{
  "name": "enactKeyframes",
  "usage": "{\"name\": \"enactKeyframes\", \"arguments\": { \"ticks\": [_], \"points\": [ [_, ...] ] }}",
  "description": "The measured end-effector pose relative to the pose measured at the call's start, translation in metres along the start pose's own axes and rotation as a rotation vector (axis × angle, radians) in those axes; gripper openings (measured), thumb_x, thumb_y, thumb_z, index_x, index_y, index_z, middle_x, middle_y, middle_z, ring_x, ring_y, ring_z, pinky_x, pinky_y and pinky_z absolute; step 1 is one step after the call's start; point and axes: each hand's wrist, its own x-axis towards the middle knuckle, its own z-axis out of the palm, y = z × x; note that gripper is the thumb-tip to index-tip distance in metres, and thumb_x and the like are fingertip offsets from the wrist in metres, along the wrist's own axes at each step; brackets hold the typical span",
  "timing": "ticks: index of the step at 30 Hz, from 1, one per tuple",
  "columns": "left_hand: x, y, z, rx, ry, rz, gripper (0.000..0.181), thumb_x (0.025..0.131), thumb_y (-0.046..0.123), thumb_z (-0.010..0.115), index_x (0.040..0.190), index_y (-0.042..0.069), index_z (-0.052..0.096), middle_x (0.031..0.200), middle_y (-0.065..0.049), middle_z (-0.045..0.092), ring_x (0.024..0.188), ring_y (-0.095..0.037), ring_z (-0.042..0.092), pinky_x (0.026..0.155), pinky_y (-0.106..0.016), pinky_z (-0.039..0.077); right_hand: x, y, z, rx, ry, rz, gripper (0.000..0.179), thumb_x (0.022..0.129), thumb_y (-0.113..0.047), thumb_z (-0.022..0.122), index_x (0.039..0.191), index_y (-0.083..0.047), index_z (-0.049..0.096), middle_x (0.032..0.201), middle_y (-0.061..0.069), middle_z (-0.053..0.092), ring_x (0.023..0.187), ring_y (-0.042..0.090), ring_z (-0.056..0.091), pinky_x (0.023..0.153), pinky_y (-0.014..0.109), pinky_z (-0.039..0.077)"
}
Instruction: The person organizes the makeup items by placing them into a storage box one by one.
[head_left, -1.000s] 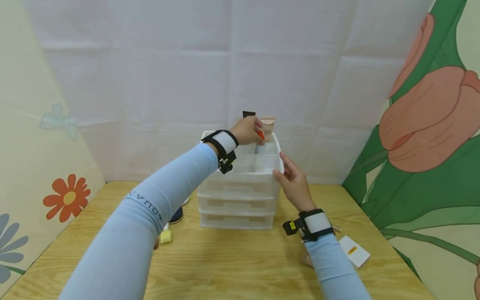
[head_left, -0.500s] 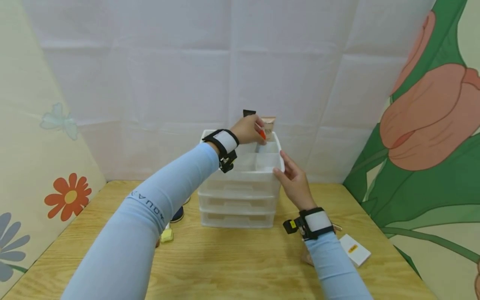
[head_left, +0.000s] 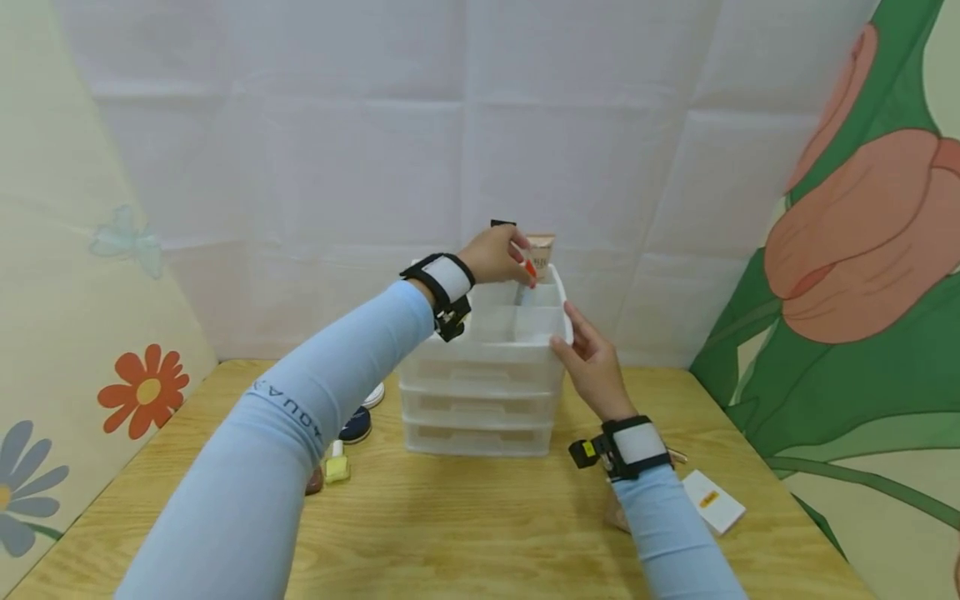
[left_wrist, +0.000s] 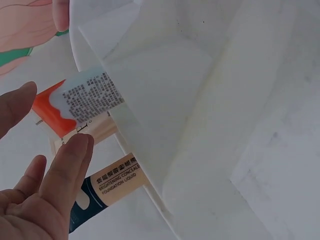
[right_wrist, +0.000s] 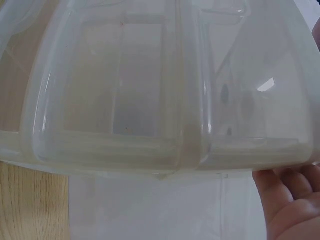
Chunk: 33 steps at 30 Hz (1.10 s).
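A white plastic drawer organizer stands on the table, its open top divided into compartments. My left hand is over its back right compartment. There, thumb and fingers pinch the orange end of a pale squeeze tube, whose lower part is inside the organizer. Beside it stand a beige BB cream tube and a foundation tube with a dark cap, partly behind the left hand in the head view. My right hand grips the organizer's front right top corner, thumb in front and fingers along the side.
Left of the organizer lie a yellow nail polish bottle, a dark round case and a white round item. A white box with an orange label lies beyond the right sleeve. A white cloth hangs behind.
My left hand stays over the back compartment with only slight movement at the orange-ended tube. The left sleeve shifts a little, uncovering more of the nail polish bottle and round items. The right hand keeps its hold.
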Motion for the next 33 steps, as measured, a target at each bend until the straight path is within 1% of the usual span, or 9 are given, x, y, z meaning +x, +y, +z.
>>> {"name": "enactKeyframes", "arguments": {
  "ticks": [3,8,9,15,19,22,26,30,33],
  "points": [
    [0.000,0.000,-0.004,-0.016,-0.004,-0.003,0.058,0.078,0.008,0.080,0.128,-0.002,0.053,0.112,-0.015,0.063,0.100,-0.024,0.060,0.076,-0.024,0.053,0.000,0.001,-0.001,0.003,0.003,-0.005,0.061,0.098,-0.013,0.057,0.152,-0.007,0.029,0.149,0.020,0.036,0.128,0.034,0.046,0.094,0.022,0.045],
    [-0.003,0.001,-0.014,0.022,-0.023,0.006,0.059,0.081,0.015,0.079,0.131,0.000,0.051,0.114,-0.012,0.062,0.103,-0.024,0.059,0.084,-0.027,0.050,0.000,0.002,-0.004,-0.007,0.017,-0.009,0.060,0.098,-0.013,0.057,0.151,-0.006,0.029,0.149,0.020,0.035,0.130,0.033,0.044,0.096,0.022,0.043],
    [-0.004,0.000,-0.016,0.014,-0.028,0.010,0.059,0.082,0.015,0.079,0.131,0.000,0.050,0.114,-0.012,0.062,0.102,-0.024,0.059,0.084,-0.027,0.050,0.000,0.002,-0.004,-0.013,0.019,-0.008,0.061,0.098,-0.014,0.057,0.151,-0.007,0.029,0.149,0.020,0.035,0.130,0.033,0.044,0.097,0.023,0.043],
    [-0.015,0.000,-0.034,-0.150,-0.057,-0.003,0.056,0.083,0.008,0.076,0.130,-0.003,0.047,0.118,-0.018,0.059,0.098,-0.028,0.062,0.077,-0.027,0.054,0.000,0.001,-0.007,-0.018,0.014,-0.004,0.061,0.098,-0.016,0.058,0.152,-0.009,0.029,0.150,0.018,0.035,0.131,0.032,0.044,0.097,0.024,0.043],
    [-0.022,-0.004,-0.047,-0.167,-0.067,0.008,0.058,0.085,0.009,0.075,0.133,-0.003,0.045,0.121,-0.020,0.058,0.100,-0.028,0.061,0.080,-0.030,0.054,-0.001,0.001,-0.008,-0.019,0.013,-0.005,0.061,0.098,-0.017,0.058,0.152,-0.010,0.029,0.149,0.018,0.036,0.130,0.032,0.044,0.096,0.023,0.043],
    [-0.030,-0.008,-0.057,-0.173,-0.056,0.013,0.057,0.085,0.010,0.074,0.133,-0.002,0.046,0.122,-0.020,0.057,0.100,-0.028,0.062,0.082,-0.032,0.054,-0.001,0.001,-0.009,-0.023,0.016,-0.013,0.061,0.098,-0.017,0.058,0.152,-0.010,0.029,0.149,0.019,0.036,0.130,0.033,0.045,0.095,0.021,0.044],
    [-0.044,-0.016,-0.075,-0.178,-0.029,-0.004,0.053,0.087,0.011,0.073,0.132,0.001,0.047,0.122,-0.018,0.057,0.100,-0.030,0.062,0.083,-0.033,0.054,-0.001,0.001,-0.010,-0.013,0.016,-0.035,0.060,0.098,-0.014,0.057,0.151,-0.008,0.030,0.149,0.020,0.036,0.129,0.034,0.045,0.094,0.019,0.044],
    [-0.062,-0.029,-0.093,-0.176,-0.006,-0.027,0.051,0.088,0.013,0.072,0.132,0.002,0.048,0.124,-0.017,0.057,0.101,-0.029,0.062,0.084,-0.033,0.054,-0.001,0.002,-0.010,-0.009,0.016,-0.049,0.060,0.098,-0.013,0.057,0.151,-0.006,0.030,0.148,0.022,0.037,0.128,0.035,0.046,0.093,0.018,0.044],
    [-0.075,-0.041,-0.105,-0.172,0.008,-0.049,0.048,0.090,0.012,0.070,0.131,0.001,0.048,0.124,-0.018,0.056,0.101,-0.028,0.062,0.084,-0.032,0.054,-0.001,0.003,-0.011,-0.022,0.018,-0.038,0.060,0.098,-0.014,0.058,0.151,-0.007,0.030,0.147,0.022,0.037,0.128,0.035,0.046,0.092,0.017,0.044]
  ]
}}
